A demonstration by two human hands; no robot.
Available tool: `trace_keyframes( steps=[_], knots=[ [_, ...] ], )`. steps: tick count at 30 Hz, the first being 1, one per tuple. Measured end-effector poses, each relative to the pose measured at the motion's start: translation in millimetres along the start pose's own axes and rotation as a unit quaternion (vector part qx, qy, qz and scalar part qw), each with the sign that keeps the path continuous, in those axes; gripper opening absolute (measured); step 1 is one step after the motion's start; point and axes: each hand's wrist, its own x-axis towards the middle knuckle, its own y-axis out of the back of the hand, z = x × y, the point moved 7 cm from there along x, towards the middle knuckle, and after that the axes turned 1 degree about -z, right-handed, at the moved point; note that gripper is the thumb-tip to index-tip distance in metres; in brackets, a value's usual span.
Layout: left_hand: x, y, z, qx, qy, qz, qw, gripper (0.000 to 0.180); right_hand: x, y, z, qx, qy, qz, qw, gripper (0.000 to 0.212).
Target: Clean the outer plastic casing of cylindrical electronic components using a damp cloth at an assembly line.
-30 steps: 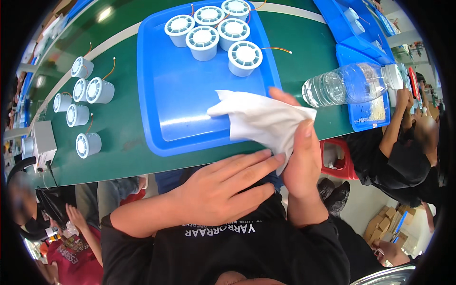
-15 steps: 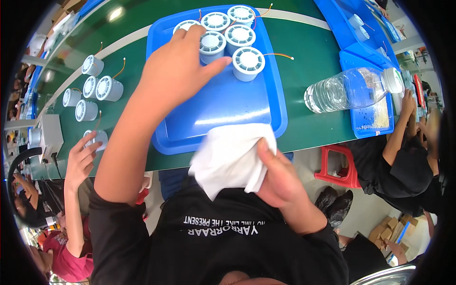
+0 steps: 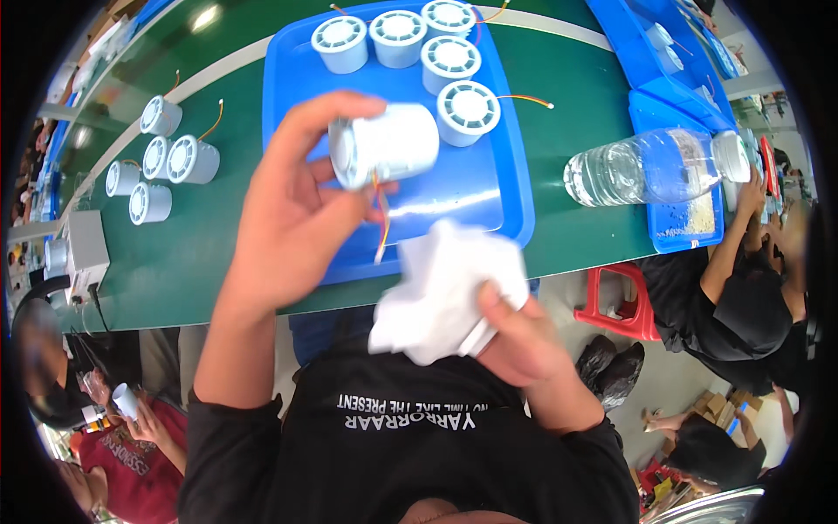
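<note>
My left hand [image 3: 292,205] is closed around a white cylindrical unit [image 3: 397,144] with a slotted end. It is tipped on its side above the blue tray [image 3: 526,231], and its thin wires with a small plug hang below. Crumpled in my right hand [image 3: 524,341] is a white cloth [image 3: 445,293], close to the tray's near edge and apart from the unit. Several similar units stand upright at the tray's far end, slotted ends up, among them one unit [image 3: 469,112] whose lead sticks out to the right.
Left on the green table [image 3: 209,253], several more units [image 3: 194,161] stand near a grey box [image 3: 85,253]. A clear bottle [image 3: 646,166] lies right of the tray, by blue bins [image 3: 685,229]. A co-worker's hand [image 3: 150,428] holds a unit at lower left. A red stool [image 3: 615,301] stands right.
My left hand has lifted a unit from the tray toward me and tipped it sideways. The cloth has shifted slightly right. The co-worker at left has taken a unit off the table.
</note>
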Motion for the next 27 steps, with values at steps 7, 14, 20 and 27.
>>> trace_keyframes(
  steps=[7, 14, 20, 27],
  knots=[
    [-49.8, -6.7, 2.5, -0.296, -0.027, -0.071, 0.952, 0.053, 12.4, 14.1, -27.9, -0.084, 0.058, 0.039, 0.994, 0.052],
    [-63.0, -1.1, -7.6, -0.228, 0.037, -0.015, 0.973, 0.068, 12.8, -40.4, -73.8, -0.381, 0.335, 0.063, 0.86, 0.065],
    [-74.6, 5.2, -9.0, -0.096, 0.001, 0.029, 0.995, 0.074, 26.3, -89.7, -28.0, -0.752, 0.42, -0.052, 0.506, 0.038],
    [-80.8, 11.7, -7.3, -0.059, 0.017, 0.012, 0.998, 0.071, 23.3, -92.8, -25.0, -0.697, 0.388, -0.061, 0.601, 0.044]
  ],
)
